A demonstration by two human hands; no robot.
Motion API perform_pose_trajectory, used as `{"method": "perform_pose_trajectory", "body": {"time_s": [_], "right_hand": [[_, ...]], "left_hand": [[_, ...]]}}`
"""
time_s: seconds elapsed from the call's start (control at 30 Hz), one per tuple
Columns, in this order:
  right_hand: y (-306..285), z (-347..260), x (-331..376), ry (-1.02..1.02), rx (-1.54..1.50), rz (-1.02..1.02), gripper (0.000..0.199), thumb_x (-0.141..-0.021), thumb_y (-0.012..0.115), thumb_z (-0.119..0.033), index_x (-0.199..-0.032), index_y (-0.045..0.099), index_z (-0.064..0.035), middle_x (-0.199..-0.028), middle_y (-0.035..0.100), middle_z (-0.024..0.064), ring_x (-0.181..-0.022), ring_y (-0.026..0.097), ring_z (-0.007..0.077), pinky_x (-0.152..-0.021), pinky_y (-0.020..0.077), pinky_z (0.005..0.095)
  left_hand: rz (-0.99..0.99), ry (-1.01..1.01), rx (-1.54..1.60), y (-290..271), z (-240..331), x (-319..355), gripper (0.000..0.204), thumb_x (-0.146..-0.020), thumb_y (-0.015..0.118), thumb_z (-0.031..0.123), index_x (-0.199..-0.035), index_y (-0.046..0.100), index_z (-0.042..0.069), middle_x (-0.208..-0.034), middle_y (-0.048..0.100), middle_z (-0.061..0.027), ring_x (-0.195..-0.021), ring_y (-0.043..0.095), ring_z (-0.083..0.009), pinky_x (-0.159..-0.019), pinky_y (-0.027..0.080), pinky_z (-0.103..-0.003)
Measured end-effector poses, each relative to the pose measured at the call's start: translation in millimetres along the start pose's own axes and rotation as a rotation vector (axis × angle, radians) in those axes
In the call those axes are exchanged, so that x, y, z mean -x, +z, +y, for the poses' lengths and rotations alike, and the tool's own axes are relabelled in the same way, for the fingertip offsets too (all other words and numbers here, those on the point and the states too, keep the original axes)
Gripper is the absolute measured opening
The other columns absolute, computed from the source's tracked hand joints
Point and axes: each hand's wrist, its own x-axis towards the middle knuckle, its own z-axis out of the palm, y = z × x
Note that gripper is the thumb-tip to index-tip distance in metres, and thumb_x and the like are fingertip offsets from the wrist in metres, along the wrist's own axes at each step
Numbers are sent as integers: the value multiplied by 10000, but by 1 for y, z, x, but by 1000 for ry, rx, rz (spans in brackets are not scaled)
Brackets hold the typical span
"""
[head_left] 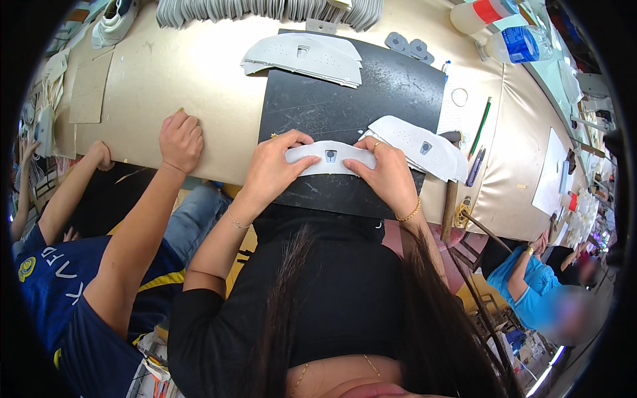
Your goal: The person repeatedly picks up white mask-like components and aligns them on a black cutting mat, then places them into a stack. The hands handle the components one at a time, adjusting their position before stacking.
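Observation:
A curved light-grey panel [317, 150] with a small dark-grey patch at its middle is held by both my hands over a black board [391, 79]. My left hand [271, 168] pinches its left end between thumb and fingers. At the other end my right hand [391, 174] grips it the same way, thumb on top. Beside my right hand lies a small pile of similar panels [405, 140], the top one bearing a dark patch. Another pile of curved grey panels [298, 60] rests across the board's far left edge.
Stacked grey pieces [265, 8] line the far edge. Two dark-grey cut-outs [409, 47], a hammer [450, 202], a green pencil [480, 127], a purple pen [475, 167] and bottles [519, 45] lie right. At left are a sneaker [114, 24], cardboard [90, 87] and a co-worker's fist [180, 142].

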Motion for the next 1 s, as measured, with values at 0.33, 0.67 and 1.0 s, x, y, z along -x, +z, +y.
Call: {"method": "perform_pose_trajectory", "body": {"time_s": [0.33,0.67,1.0], "right_hand": [[-1,-5,0,16,12,-14,258,-839,785,-191,-966,691,13,-889,719,204,-833,705,363,-754,535,412],[1,-5,0,4,32,6,264,-834,786,-185,-980,695,15,-904,718,204,-845,703,367,-772,538,416],[3,-2,1,-8,45,16,296,-833,791,-208,-1012,702,10,-892,717,207,-839,710,356,-761,539,398]], "left_hand": [[6,31,-7,0,-2,0,333,-810,820,233,-1055,707,37,-932,730,-161,-874,718,-299,-766,549,-365],[16,21,-24,3,-1,0,318,-792,847,170,-1033,713,11,-940,737,-103,-846,701,-192,-758,543,-314],[49,79,-125,5,2,3,319,-812,826,207,-1043,698,28,-943,728,-131,-863,715,-260,-757,549,-344]]}}
